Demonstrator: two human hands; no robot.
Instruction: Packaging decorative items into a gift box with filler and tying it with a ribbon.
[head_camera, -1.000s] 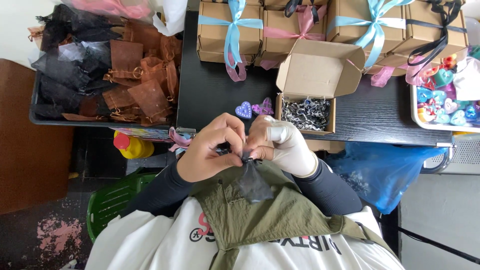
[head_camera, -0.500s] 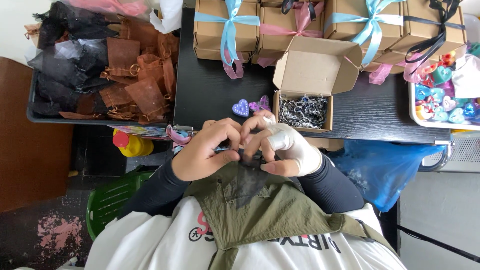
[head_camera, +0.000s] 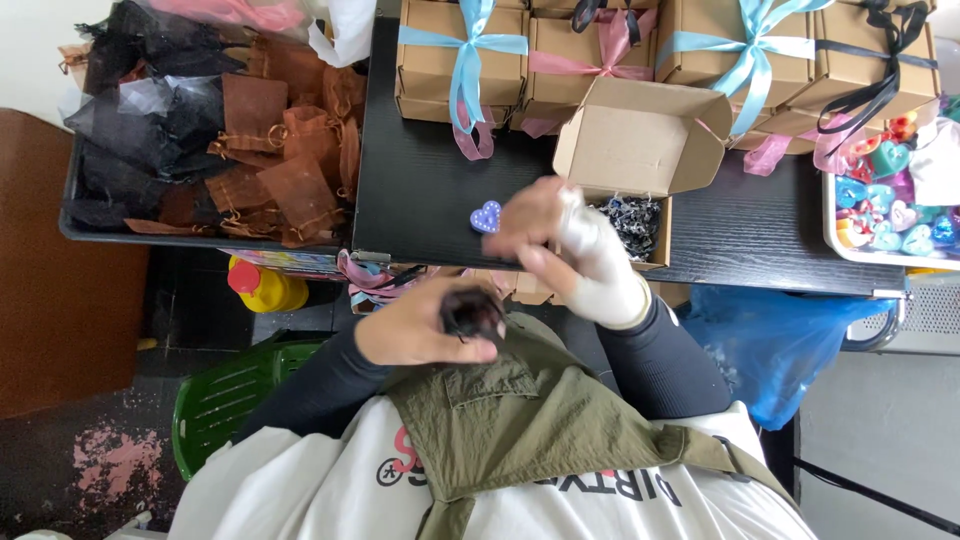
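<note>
- A second ago both hands sat together at my chest, working one small dark pouch between them. Now they have parted.
- My left hand (head_camera: 425, 325) is closed around the dark pouch (head_camera: 472, 312), bunched in the fist just above the olive apron (head_camera: 520, 420), below the desk's near edge.
- My right hand (head_camera: 575, 250), wrapped in a white bandage or glove, has lifted away and reaches over the near edge of the black desk (head_camera: 420, 180). It is motion-blurred; the fingers look loosely curled, but I cannot tell whether they hold anything.
- The purple heart (head_camera: 486, 216) lies on the desk just left of that hand's fingertips, near but seemingly not touched. Earlier two hearts showed there; the hand may now cover the second.
- The open box (head_camera: 640, 160) with dark shredded filling sits just beyond the right hand, its flap up.
- My reading: the two-handed work on the pouch has stopped, and the right hand has gone to the hearts or the box while the left keeps the pouch.
- Along the far edge stand boxes tied with blue, pink and black ribbons (head_camera: 465, 60). A tray (head_camera: 75, 205) of brown and black pouches lies off the left edge, and a tray of coloured hearts (head_camera: 890, 200) at the right edge.
</note>
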